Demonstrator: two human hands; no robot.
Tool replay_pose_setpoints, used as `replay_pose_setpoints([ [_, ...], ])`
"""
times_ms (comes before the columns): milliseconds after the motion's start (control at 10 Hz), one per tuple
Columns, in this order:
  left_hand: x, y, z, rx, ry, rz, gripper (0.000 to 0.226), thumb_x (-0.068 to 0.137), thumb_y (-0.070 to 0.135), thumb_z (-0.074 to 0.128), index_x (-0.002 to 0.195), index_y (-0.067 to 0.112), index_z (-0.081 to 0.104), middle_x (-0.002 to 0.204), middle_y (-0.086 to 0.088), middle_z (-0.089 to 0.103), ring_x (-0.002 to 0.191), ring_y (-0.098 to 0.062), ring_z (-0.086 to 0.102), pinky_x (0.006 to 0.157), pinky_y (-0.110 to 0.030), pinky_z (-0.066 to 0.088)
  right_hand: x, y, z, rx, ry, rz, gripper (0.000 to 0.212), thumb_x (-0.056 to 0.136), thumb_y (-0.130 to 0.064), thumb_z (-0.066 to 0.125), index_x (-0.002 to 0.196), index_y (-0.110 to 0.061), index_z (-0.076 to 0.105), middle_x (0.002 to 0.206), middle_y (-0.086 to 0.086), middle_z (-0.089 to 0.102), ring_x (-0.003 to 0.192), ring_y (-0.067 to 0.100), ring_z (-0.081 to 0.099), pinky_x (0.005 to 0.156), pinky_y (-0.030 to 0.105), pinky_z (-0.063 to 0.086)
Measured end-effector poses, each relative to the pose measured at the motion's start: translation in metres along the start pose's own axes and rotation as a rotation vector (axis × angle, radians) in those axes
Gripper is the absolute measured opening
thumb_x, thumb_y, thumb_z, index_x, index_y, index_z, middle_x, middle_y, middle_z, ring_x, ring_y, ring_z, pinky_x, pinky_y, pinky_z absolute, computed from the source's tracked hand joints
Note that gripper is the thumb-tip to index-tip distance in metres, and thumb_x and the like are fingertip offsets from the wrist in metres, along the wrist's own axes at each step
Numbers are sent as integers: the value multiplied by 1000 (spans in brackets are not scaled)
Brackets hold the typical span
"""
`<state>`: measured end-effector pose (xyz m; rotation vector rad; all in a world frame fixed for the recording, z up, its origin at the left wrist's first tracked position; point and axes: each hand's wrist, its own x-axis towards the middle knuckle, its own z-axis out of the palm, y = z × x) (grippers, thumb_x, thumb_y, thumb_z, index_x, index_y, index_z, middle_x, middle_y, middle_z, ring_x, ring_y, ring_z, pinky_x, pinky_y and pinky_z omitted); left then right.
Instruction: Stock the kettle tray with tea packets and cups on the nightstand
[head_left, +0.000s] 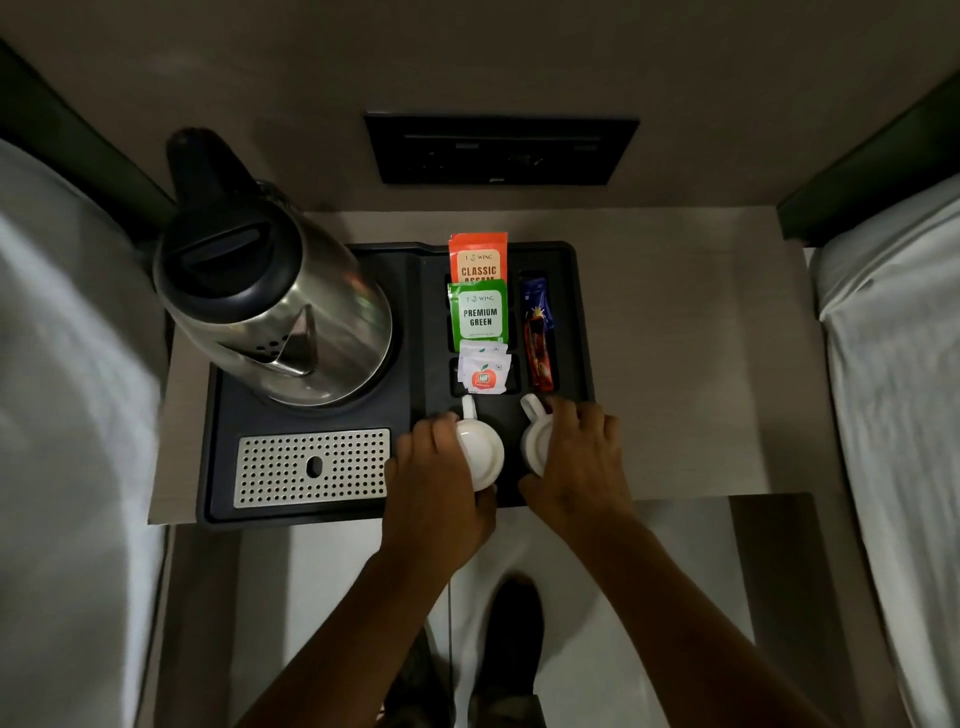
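Note:
A black kettle tray (566, 322) lies on the nightstand (691, 364). A steel kettle (270, 306) stands on its left half. In the middle slots sit an orange tea packet (478, 258), a green tea packet (479, 314) and white sugar sachets (484, 371). A red-blue stick sachet (539, 338) lies in the right slot. Two white cups rest upside down at the tray's front right, handles pointing away from me. My left hand (436, 478) grips the left cup (480, 452). My right hand (576, 457) grips the right cup (537, 441).
A perforated metal drip grate (311, 467) fills the tray's front left. A dark switch panel (501, 150) is on the wall behind. White-sheeted beds flank the nightstand on the left (67, 415) and right (893, 364). My shoe (511, 639) shows on the floor below.

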<state>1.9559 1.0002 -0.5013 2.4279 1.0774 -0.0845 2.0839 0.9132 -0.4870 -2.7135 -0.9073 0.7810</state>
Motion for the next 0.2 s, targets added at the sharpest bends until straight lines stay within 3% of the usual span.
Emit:
replay_pose_setpoints([
  [200, 1, 2, -21, 67, -111, -64, 100, 65, 45, 80, 143, 15, 26, 134, -8, 43, 120, -24, 42, 95, -37, 43, -7, -8, -27, 6, -76, 27, 110, 61, -37, 84, 146, -15, 18, 142, 10, 31, 128, 30, 29, 104, 39, 34],
])
